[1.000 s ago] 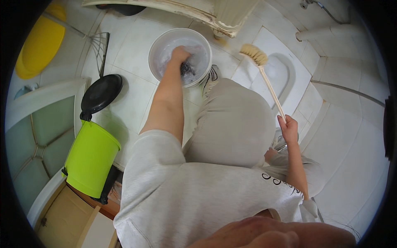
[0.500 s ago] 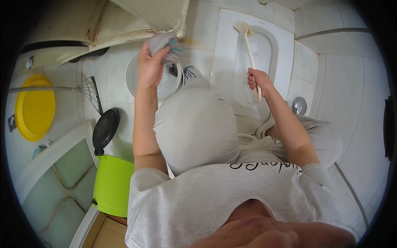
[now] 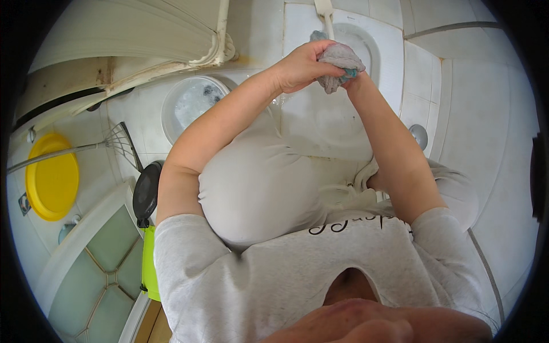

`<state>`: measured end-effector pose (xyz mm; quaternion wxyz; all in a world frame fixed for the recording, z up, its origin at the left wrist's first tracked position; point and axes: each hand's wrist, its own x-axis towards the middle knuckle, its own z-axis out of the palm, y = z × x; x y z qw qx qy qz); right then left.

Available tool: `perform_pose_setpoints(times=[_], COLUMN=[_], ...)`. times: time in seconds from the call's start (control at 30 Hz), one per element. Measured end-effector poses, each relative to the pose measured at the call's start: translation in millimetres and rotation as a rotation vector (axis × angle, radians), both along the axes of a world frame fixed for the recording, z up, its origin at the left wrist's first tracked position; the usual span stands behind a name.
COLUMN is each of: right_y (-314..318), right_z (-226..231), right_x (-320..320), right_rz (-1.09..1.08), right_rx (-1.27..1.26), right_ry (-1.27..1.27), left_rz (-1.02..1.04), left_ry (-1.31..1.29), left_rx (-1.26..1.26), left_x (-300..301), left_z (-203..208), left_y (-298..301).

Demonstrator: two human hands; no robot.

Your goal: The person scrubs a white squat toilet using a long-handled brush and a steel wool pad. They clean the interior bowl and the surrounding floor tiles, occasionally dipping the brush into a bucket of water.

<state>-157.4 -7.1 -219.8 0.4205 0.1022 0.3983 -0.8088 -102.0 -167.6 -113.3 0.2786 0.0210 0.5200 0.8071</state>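
Note:
A bunched grey cloth with a teal patch [image 3: 341,62] is in my left hand [image 3: 300,67], whose fingers are closed on it. My right hand [image 3: 358,81] meets it there, its fingers mostly hidden by the cloth. A pale long-handled scrubbing brush [image 3: 329,26] runs from the far edge down behind the cloth toward my right hand, which appears to grip its handle. Both hands are above the white squat toilet [image 3: 389,63]. Water drops show beneath my left wrist.
A white bucket [image 3: 167,108] with water stands left of my knee. A cream cabinet [image 3: 137,34] juts in at far left. Farther left are a yellow basin [image 3: 52,177], a wire strainer [image 3: 121,140], a black lid-like pan [image 3: 147,191] and a green bin [image 3: 150,263]. A shower head [image 3: 418,136] lies right.
My left hand has carried the cloth rightward from above the bucket to my right hand. The brush has moved farther away, its head now at the picture's top edge.

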Motion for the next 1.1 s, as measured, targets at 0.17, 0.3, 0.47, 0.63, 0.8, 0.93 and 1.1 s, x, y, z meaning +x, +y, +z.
perform_pose_setpoints(times=[0.17, 0.3, 0.47, 0.63, 0.8, 0.93, 1.1], right_y=[-11, -16, 5, -2, 4, 32, 53], right_z=[-36, 11, -17, 17, 60, 34, 27], right_x=[-6, -7, -25, 7, 19, 15, 25], right_rz=[-0.207, -0.175, -0.026, -0.117, -0.006, -0.004, -0.039], right_rx=[-0.211, -0.252, -0.313, -0.004, 0.133, -0.022, -0.345], right_ry=[-0.010, -0.110, -0.012, -0.063, -0.005, -0.074, -0.321], left_rz=[-0.058, 0.099, 0.238, 0.282, 0.577, 0.703, 1.062], left_ry=[0.567, 0.788, 0.750, 0.467, 0.266, 0.480, 0.525], left_rx=[-0.672, -0.909, -0.895, -0.836, -0.382, -0.243, -0.345], left_x=[-3, 3, -16, -21, -27, -27, 15], left_z=[-20, -29, -46, -58, -53, -7, 31], left_y=[20, 23, 24, 6, -21, -45, -99])
